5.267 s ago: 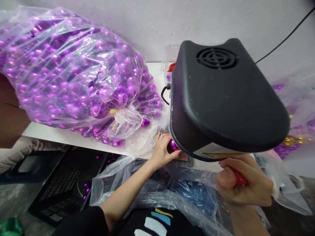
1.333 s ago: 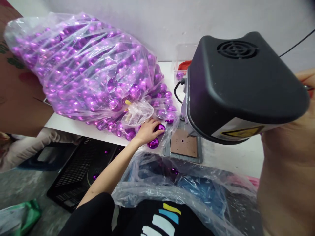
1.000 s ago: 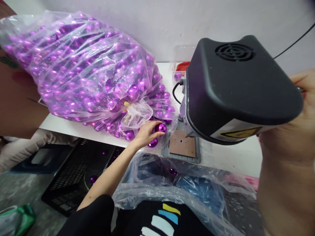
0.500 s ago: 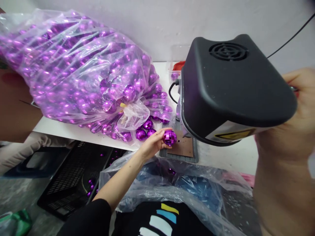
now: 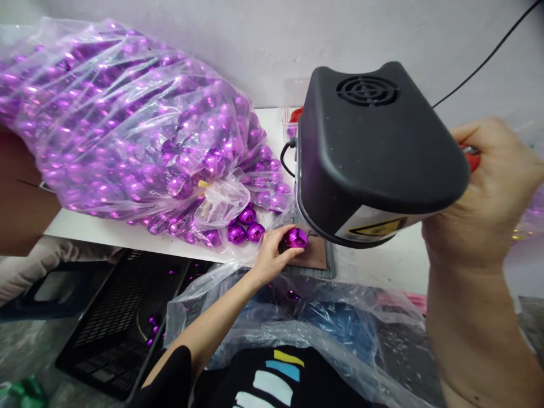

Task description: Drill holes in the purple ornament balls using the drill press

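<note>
My left hand point(image 5: 274, 249) is closed on a shiny purple faceted ball point(image 5: 296, 238), thumb on the near side and fingers on the far side. The ball is over the brown board on the grey machine base point(image 5: 318, 258), partly under the black machine head point(image 5: 378, 153). Whether it touches the board I cannot tell. My right hand point(image 5: 488, 170) is wrapped around a lever handle with a red grip point(image 5: 472, 160) at the machine's right side. Several loose purple balls point(image 5: 246, 226) lie just left of my left hand.
A large clear bag of purple balls point(image 5: 140, 124) fills the table's left. A black crate point(image 5: 102, 323) stands below. Clear plastic sheeting point(image 5: 340, 328) hangs over my lap. Behind the machine is a clear box point(image 5: 293, 93) with something red. Part of another person point(image 5: 25, 198) shows at left.
My left hand has turned the purple ball and changed its hold, with the thumb now along the near side. The whole view has shifted slightly; my right hand stays on the lever handle.
</note>
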Action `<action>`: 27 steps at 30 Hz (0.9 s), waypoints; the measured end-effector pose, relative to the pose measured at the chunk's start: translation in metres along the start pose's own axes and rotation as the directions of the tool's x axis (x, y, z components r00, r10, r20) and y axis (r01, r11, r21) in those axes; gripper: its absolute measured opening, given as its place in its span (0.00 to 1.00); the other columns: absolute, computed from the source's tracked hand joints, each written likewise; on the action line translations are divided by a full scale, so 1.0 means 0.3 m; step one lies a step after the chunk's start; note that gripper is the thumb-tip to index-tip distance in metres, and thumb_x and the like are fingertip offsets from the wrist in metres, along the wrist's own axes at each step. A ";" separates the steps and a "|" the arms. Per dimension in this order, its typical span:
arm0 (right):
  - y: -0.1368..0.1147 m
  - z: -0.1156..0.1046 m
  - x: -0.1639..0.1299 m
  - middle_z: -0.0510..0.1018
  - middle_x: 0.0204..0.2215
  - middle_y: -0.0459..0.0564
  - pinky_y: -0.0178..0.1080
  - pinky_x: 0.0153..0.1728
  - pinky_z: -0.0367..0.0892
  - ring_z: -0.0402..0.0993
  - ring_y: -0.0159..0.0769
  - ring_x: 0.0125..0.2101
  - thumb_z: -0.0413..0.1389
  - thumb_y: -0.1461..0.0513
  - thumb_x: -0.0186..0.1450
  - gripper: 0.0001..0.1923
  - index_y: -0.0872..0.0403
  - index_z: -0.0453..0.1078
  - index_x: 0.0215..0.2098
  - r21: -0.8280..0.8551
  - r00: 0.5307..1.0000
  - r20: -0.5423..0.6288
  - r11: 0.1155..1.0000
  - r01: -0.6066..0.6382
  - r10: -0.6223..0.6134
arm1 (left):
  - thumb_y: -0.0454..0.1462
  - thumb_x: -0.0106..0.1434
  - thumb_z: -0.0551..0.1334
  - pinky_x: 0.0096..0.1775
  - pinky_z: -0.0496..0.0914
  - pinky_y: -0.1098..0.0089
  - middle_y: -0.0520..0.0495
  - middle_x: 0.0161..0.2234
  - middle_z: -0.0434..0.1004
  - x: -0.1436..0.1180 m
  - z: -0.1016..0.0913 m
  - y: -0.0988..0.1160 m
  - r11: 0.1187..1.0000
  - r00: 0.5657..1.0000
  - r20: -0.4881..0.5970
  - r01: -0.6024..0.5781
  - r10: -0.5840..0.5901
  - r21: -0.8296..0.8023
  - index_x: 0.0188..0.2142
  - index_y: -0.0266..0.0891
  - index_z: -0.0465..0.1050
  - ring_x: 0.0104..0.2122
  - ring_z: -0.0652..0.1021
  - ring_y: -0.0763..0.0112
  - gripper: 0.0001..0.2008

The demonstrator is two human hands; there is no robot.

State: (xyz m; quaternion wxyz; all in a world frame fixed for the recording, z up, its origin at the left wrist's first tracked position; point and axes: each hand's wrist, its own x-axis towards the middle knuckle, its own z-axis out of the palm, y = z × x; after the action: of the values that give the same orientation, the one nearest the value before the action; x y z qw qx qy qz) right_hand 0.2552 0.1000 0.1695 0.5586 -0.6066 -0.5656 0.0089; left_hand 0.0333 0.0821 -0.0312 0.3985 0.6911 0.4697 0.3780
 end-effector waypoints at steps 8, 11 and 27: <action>0.034 0.004 0.000 0.66 0.23 0.42 0.32 0.31 0.52 0.59 0.19 0.27 0.56 0.53 0.67 0.16 0.58 0.69 0.31 0.008 0.999 -0.019 0.999 0.050 -0.050 | 0.46 0.66 0.68 0.58 0.67 0.53 0.40 0.52 0.80 0.031 0.040 -0.026 0.978 0.982 -0.002 -0.190 0.191 0.090 0.56 0.42 0.72 0.52 0.77 0.53 0.22; 0.051 0.001 -0.001 0.68 0.27 0.42 0.33 0.33 0.54 0.60 0.18 0.29 0.55 0.55 0.68 0.14 0.58 0.71 0.33 -0.011 0.997 -0.015 0.997 0.081 -0.081 | 0.44 0.66 0.67 0.58 0.68 0.52 0.39 0.53 0.78 0.025 0.037 -0.020 0.952 0.957 0.037 -0.289 0.287 0.103 0.56 0.42 0.71 0.54 0.76 0.53 0.21; 0.051 0.003 -0.006 0.69 0.27 0.42 0.31 0.32 0.55 0.61 0.18 0.29 0.57 0.55 0.66 0.14 0.60 0.71 0.33 0.012 1.000 -0.016 1.000 0.019 -0.019 | 0.47 0.65 0.68 0.67 0.59 0.45 0.40 0.56 0.77 0.035 0.059 -0.030 0.984 0.982 0.064 -0.179 0.179 0.001 0.59 0.42 0.68 0.56 0.76 0.54 0.26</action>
State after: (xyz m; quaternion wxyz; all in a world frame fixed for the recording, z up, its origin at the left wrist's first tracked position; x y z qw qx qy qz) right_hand 0.2642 0.1034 0.1576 0.5668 -0.5979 -0.5669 0.0024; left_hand 0.0490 0.0909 -0.0450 0.3755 0.7436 0.3939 0.3886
